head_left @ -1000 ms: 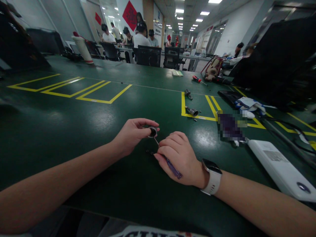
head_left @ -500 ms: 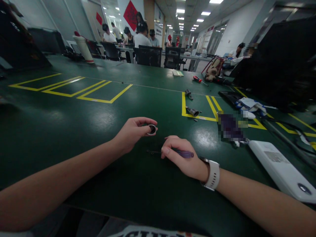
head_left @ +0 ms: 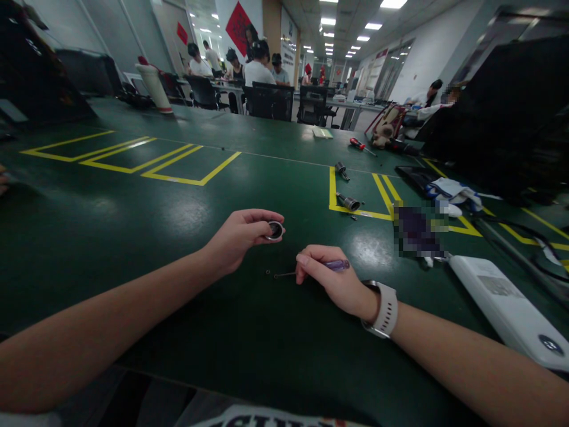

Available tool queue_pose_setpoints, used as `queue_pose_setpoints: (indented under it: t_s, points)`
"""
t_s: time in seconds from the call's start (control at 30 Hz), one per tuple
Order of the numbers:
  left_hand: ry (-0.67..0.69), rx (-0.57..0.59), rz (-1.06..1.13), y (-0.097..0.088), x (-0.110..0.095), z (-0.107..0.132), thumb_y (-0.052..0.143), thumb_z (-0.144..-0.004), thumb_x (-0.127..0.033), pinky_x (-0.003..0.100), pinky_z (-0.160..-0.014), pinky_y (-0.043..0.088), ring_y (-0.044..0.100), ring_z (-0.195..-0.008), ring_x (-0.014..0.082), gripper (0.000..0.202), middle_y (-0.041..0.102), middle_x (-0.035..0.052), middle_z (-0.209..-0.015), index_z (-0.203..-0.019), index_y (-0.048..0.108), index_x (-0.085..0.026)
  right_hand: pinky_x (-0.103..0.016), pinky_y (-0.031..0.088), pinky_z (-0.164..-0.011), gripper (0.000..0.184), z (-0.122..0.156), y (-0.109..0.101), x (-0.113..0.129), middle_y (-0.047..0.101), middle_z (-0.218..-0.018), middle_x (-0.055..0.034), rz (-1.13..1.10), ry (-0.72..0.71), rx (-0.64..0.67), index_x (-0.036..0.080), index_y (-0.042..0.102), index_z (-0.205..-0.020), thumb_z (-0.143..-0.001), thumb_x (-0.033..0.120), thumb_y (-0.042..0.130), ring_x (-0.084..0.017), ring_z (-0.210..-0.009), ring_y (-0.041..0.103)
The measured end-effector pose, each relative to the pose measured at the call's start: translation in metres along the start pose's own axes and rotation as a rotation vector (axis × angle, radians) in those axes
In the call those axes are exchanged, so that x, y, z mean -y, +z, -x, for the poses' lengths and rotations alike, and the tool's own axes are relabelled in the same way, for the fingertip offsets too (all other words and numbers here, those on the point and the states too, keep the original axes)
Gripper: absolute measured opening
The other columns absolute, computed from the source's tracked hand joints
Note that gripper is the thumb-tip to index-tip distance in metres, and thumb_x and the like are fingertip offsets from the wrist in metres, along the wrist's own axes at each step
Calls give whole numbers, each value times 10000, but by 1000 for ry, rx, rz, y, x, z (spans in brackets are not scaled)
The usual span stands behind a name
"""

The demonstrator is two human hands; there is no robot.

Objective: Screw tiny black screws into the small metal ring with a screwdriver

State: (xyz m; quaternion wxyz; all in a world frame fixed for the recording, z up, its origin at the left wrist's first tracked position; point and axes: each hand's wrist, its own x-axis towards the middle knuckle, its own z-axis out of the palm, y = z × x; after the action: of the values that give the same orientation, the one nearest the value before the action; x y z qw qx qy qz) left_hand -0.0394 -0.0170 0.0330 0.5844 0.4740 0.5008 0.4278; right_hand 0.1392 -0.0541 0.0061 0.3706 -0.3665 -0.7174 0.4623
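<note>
Between thumb and fingers, my left hand [head_left: 237, 240] grips a round metal ring-shaped part [head_left: 276, 231], its opening turned toward me. My right hand [head_left: 326, 271] is closed around a screwdriver [head_left: 336, 265] with a translucent purple handle and a thin shaft pointing left. The shaft's tip is at a tiny ring-like piece [head_left: 276, 276] on the green table; whether it touches I cannot tell. A second tiny piece [head_left: 267, 271] lies just left of it, below my left hand.
Two dark metal fittings [head_left: 348, 202] lie by yellow tape at the right, with small bits near them. Farther back is a red-handled screwdriver [head_left: 363, 146]. A white device [head_left: 507, 308] stands right of my right forearm, below gloves [head_left: 454, 194]. A white cylinder [head_left: 154, 89] stands back left.
My right hand has shifted slightly right and tilted the screwdriver, so more of its shaft shows. The ring-shaped part in my left hand has turned a little more toward me.
</note>
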Motion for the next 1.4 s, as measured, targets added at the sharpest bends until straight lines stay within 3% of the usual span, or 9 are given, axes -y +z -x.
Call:
queue_pose_setpoints:
  t_s: [0.13,0.27,0.37,0.47,0.7,1.4]
  points:
    - [1,-3,-6,0,0,0,629,-622,-116,357,-846,513,641,-899,214,237,691,73,-873,-856,664,-123,-250,368,-568,354,1,1,9,511,-524,13,216,-67,-17,169,518,-530,-866,233,427,-107,-528,483]
    - [-5,-29,-9,2,-1,0,631,-598,-108,350,-851,502,642,-863,201,286,693,74,-876,-881,664,-108,-287,365,-640,306,6,5,13,443,-511,26,570,-308,-7,172,451,-532,-838,187,439,-106,-524,414]
    - [-9,-37,-6,2,-2,0,628,-602,-107,340,-844,500,643,-849,192,291,694,70,-872,-891,664,-105,-322,382,-737,244,10,7,7,500,-581,2,746,-499,42,166,483,-605,-842,193,432,-124,-596,442]
    - [-15,-47,-10,2,-1,-1,625,-604,-97,324,-835,497,646,-839,187,303,696,70,-869,-904,663,-107,-368,362,-866,225,11,7,1,563,-635,-13,822,-603,31,159,523,-648,-852,205,439,-133,-657,485]
    - [-24,-33,-42,2,0,0,609,-614,-94,298,-811,497,644,-850,182,311,698,74,-889,-919,666,-112,-433,270,-998,174,11,5,2,637,-779,-16,851,-582,-144,168,587,-744,-863,231,476,-152,-798,544]
    - [52,35,-202,5,3,4,654,-640,-119,308,-779,510,665,-783,175,265,715,64,-819,-904,670,-102,-432,284,-992,193,11,8,4,655,-810,-15,914,-530,-161,173,619,-793,-882,251,467,-152,-808,552]
